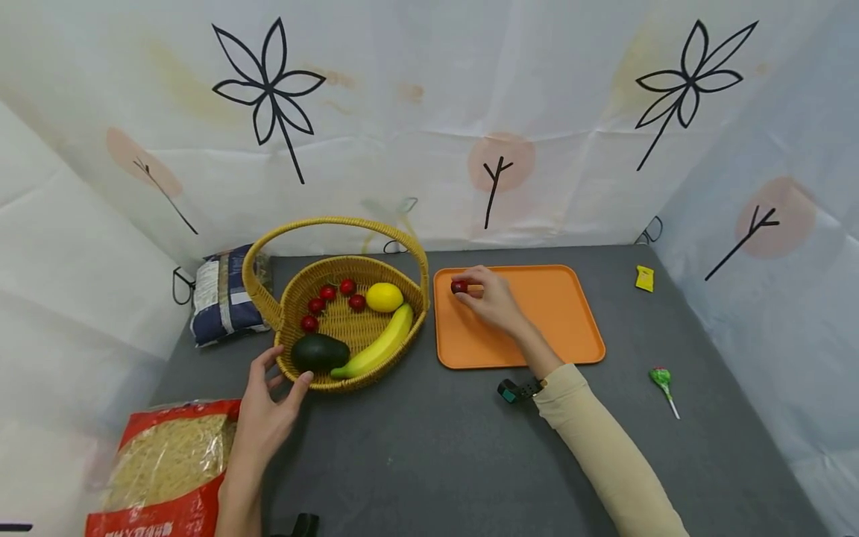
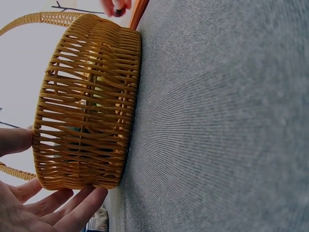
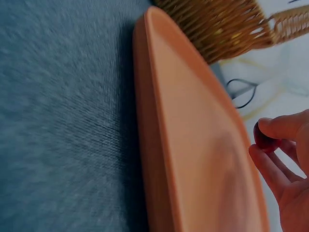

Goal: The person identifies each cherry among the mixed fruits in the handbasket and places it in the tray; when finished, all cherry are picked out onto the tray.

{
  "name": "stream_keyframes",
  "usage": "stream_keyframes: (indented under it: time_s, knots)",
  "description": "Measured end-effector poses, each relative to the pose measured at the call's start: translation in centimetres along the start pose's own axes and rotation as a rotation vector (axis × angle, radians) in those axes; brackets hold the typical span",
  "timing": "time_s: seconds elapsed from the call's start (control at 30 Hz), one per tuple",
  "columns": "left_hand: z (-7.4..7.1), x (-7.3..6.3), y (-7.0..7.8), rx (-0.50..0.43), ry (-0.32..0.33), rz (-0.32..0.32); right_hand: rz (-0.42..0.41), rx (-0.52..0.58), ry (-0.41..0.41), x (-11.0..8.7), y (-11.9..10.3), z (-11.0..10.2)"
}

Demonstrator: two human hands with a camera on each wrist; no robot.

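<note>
My right hand [image 1: 493,300] pinches a dark red cherry [image 3: 264,137] between thumb and fingertips, over the left part of an orange tray [image 1: 537,313]. On the left stands a yellow wicker basket [image 1: 419,317] with a tall handle. My left hand [image 1: 268,406] rests spread against its near-left side, thumb and fingers touching the rim and weave, as the left wrist view [image 2: 79,111] also shows. Inside the basket lie several red cherries [image 1: 327,292], a lemon [image 1: 385,297], a banana [image 1: 379,347] and a dark green avocado [image 1: 320,353].
A blue and white bag [image 1: 224,298] lies behind the basket's left side. Near the left forearm is a red bag of pasta [image 1: 168,462]. A yellow wrapped candy [image 1: 644,278] and a green lollipop [image 1: 661,379] lie at the right. A patterned curtain [image 1: 403,149] hangs behind the table.
</note>
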State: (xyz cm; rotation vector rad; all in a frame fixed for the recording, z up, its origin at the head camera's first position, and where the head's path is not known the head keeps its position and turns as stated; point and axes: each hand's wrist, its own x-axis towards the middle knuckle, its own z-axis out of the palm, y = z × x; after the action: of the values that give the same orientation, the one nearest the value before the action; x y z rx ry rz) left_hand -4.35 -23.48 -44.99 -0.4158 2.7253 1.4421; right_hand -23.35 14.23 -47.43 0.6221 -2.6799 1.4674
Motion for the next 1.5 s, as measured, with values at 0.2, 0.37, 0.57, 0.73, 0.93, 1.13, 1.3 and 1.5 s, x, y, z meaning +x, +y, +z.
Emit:
stream_keyframes:
  time_s: [0.2, 0.37, 0.57, 0.73, 0.93, 1.13, 1.3, 1.5]
  knots:
    - [0.0, 0.0, 0.0, -0.009, -0.008, -0.004, -0.033, -0.090, -0.030, 1.4, 1.2, 0.9]
    - [0.0, 0.0, -0.1, -0.011, -0.003, -0.004, -0.057, -0.111, -0.046, 1.9, 1.7, 1.0]
    - [-0.1, 0.0, -0.1, -0.013, 0.001, -0.008, -0.055, -0.086, -0.068, 2.2, 1.8, 1.0]
    - [-0.1, 0.1, -0.1, -0.014, 0.006, 0.001, -0.025, -0.034, -0.076, 2.3, 1.6, 0.8]
    - [-0.1, 0.0, -0.1, 0.001, 0.013, 0.012, 0.042, 0.057, -0.062, 1.9, 1.3, 0.4]
    - [0.1, -0.1, -0.1, -0.004, 0.015, 0.002, 0.042, 0.198, -0.029, 0.9, 0.5, -0.2]
    - [0.2, -0.1, -0.2, -0.016, 0.015, 0.010, -0.022, 0.293, 0.003, -0.2, -1.1, -0.9]
    - [0.2, -0.1, -0.3, -0.032, 0.013, 0.014, -0.117, 0.418, 0.037, -1.4, -4.0, -1.6]
